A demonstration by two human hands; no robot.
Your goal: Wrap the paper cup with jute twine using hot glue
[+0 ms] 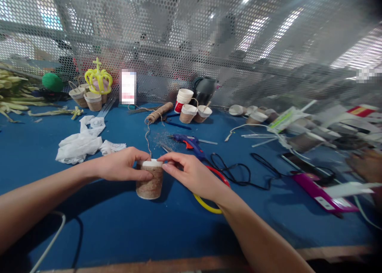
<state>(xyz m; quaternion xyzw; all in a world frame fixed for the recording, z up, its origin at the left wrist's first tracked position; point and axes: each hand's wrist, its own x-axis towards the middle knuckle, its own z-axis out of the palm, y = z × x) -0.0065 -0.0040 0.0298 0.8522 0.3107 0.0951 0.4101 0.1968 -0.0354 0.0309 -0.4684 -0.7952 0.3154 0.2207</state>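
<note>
A paper cup wrapped in brown twine, with a white rim, stands upright in front of me. My left hand is closed round its left side, thumb across the front and fingertips at the rim. With thumb and index finger, my right hand pinches the right side of the rim. A strand of twine runs from behind the cup to a twine roll. Scissors with red and yellow handles lie partly under my right hand. Beyond them rests a blue glue gun.
White crumpled material lies at left, near a yellow crown-shaped piece. Small twine-wrapped cups stand at the back. A black cord and a purple power strip are at right, where another person's hand shows blurred.
</note>
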